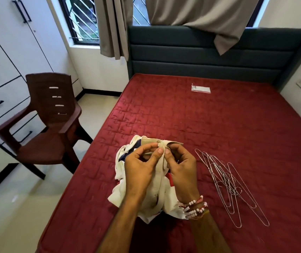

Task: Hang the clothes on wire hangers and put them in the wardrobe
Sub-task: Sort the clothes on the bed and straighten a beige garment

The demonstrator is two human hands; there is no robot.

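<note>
Covering the bed (219, 128): red quilted mattress, dark padded headboard (210, 52) behind. Cream garment (157, 190) held above its near edge, left hand (142, 167) and right hand (180, 168) both pinching the collar. Wire hangers (231, 185) piled just right. White wardrobe (3, 57) and brown chair (49, 125) left; curtained window (84, 21) beyond.

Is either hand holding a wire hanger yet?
No, both the left hand and right hand pinch the cream garment, while the wire hangers lie on the red mattress.
</note>
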